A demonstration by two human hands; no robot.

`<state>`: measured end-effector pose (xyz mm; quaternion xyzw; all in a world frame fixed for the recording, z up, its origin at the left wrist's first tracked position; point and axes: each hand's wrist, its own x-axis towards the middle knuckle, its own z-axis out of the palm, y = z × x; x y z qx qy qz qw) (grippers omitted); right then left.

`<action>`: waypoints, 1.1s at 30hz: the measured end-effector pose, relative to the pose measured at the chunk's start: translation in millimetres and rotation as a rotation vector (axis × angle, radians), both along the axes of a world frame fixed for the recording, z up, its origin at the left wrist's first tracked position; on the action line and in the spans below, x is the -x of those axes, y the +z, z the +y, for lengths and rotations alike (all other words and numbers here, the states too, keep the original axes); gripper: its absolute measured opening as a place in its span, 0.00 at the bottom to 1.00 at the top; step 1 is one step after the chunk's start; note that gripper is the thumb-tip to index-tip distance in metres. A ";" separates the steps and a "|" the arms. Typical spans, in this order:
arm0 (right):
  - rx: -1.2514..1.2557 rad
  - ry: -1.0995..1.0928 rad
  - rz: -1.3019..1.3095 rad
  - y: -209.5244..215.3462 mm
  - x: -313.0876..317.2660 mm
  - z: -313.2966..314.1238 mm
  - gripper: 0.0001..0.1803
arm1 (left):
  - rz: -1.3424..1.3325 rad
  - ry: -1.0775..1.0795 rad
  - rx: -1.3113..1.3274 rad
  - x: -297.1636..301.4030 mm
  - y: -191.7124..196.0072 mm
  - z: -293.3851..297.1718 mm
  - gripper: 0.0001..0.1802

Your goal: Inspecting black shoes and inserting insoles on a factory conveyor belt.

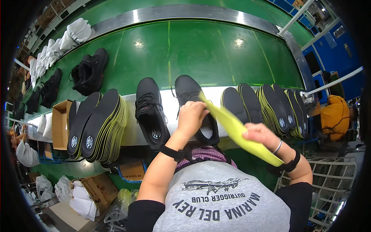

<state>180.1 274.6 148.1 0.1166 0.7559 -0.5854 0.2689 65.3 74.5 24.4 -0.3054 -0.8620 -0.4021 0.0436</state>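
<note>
A yellow-green shoe insole (232, 123), blurred along its length, slants above the work surface with its underside toward me. My right hand (259, 136) grips it near the heel end. My left hand (192, 117) lies over the laces and tongue of a black lace-up shoe (185, 86), its fingers curled together close to the insole's front part. Whether they pinch the tongue or the insole's edge is hidden. A pale inside shows in that shoe's opening. Its mate, another black shoe (148, 96), stands just to the left with a dark insole inside, marked by a round white print.
Stacked black-and-green insoles (110, 123) stand at the left, with more insole stacks (270, 104) at the right. A cardboard box (62, 125) sits by the left stack. Farther along the green belt (201, 50) are black shoes (91, 71) and white-wrapped bundles (79, 30). A person in orange (334, 118) is at right.
</note>
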 end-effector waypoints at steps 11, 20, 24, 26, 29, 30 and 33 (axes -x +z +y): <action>-0.692 0.529 0.264 -66.8 25.0 -32.0 0.11 | -0.240 0.180 -0.227 -1.8 -15.5 14.2 0.09; -1.150 0.572 0.492 -101.4 39.9 -66.5 0.16 | -0.273 0.224 -0.264 -6.6 -20.9 13.4 0.09; -1.201 0.725 0.215 -63.2 15.2 -46.2 0.24 | -0.257 0.234 -0.250 -7.1 -21.2 14.3 0.09; -1.158 0.709 0.127 -52.9 9.9 -38.4 0.22 | -0.246 0.234 -0.246 -7.1 -21.0 14.6 0.09; -1.083 0.681 0.265 -53.7 8.2 -40.2 0.17 | -0.256 0.229 -0.241 -7.4 -20.4 14.9 0.10; -1.080 0.662 0.317 -57.9 9.1 -44.6 0.13 | -0.260 0.226 -0.250 -7.7 -20.1 14.6 0.10; -1.125 0.654 0.382 -77.2 22.4 -58.4 0.11 | -0.302 0.226 -0.261 -8.1 -20.4 14.2 0.10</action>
